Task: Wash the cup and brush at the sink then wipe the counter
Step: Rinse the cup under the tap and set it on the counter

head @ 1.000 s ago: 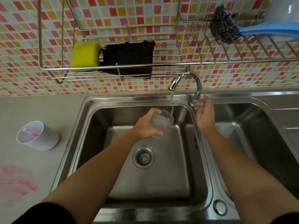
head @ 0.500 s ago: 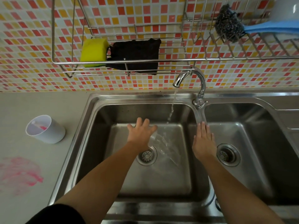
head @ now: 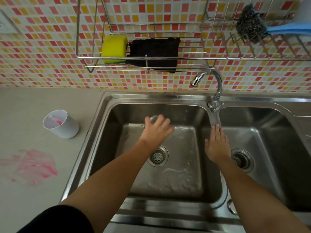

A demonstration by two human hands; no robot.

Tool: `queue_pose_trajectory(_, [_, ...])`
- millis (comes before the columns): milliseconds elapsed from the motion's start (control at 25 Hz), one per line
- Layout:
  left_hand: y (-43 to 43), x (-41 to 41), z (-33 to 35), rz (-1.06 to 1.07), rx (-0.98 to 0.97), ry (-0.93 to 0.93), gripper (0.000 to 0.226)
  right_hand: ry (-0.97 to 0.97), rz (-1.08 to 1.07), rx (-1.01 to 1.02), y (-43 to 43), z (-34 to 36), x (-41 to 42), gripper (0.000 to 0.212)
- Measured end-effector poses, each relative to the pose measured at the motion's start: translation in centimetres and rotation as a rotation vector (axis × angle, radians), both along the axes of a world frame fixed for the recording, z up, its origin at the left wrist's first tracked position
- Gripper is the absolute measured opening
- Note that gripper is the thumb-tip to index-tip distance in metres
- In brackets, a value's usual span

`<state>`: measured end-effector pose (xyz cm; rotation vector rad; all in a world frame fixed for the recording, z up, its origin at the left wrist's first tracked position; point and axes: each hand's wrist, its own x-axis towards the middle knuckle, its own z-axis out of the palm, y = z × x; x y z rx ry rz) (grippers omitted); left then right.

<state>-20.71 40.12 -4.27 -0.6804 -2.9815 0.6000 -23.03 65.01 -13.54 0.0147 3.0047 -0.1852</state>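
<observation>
Head view, left to right: we see a pink stain [head: 33,165] on the counter [head: 25,101], then the cup [head: 61,124] with the brush [head: 56,120] inside, beside the sink [head: 151,96]. Above hang a sponge [head: 114,47] and cloth [head: 154,52]. Our left hand [head: 156,132] blurs over a glass [head: 154,118]; grip unclear. Our right hand [head: 217,145] lies flat and empty below the tap [head: 210,81]; a scourer [head: 250,26] sits top right.
</observation>
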Motion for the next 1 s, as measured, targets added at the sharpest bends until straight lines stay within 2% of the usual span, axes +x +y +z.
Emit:
queue_pose_trajectory(40, [-0.2,0.2,0.1,0.178,0.165,-0.089,0.073,0.028,0.02,0.013,-0.4,0.3,0.3,0.058])
queue_pose_trajectory(120, [-1.7,0.7,0.1,0.522,0.631,-0.252,0.078,0.114,0.067,-0.025,-1.9,1.1,1.4,0.052])
queue_pose_trajectory(200, [-4.2,1.6,-0.2,0.726,1.119,-0.327,0.084,0.152,0.135,-0.067,-4.6,1.3,2.8,0.043])
queue_pose_trajectory(240, [-5.7,2.4,0.0,0.765,1.28,-0.333,0.086,0.143,0.17,-0.072,-6.4,1.1,3.5,0.039])
queue_pose_trajectory(400, [-13.7,6.3,1.3,0.802,1.596,-0.252,0.084,0.075,0.212,-0.242,-16.5,0.6,5.6,0.028])
queue_pose_trajectory(520, [-21.5,9.6,3.0,0.787,1.662,-0.25,0.081,0.004,0.263,-0.397,-25.6,0.7,6.8,0.041])
queue_pose_trajectory(680, [-32.0,13.1,4.5,0.834,1.559,-0.233,0.081,0.028,0.281,-0.653,-36.6,2.3,8.2,0.035])
queue_pose_trajectory(800, [-38.9,13.3,4.3,0.903,1.489,-0.197,0.073,0.002,0.293,-0.659,-42.3,2.7,8.7,0.044])
queue_pose_trajectory(1000, [-44.4,9.6,2.3,0.899,1.406,-0.134,0.089,0.005,0.284,-0.584,-45.7,1.5,9.2,0.058])
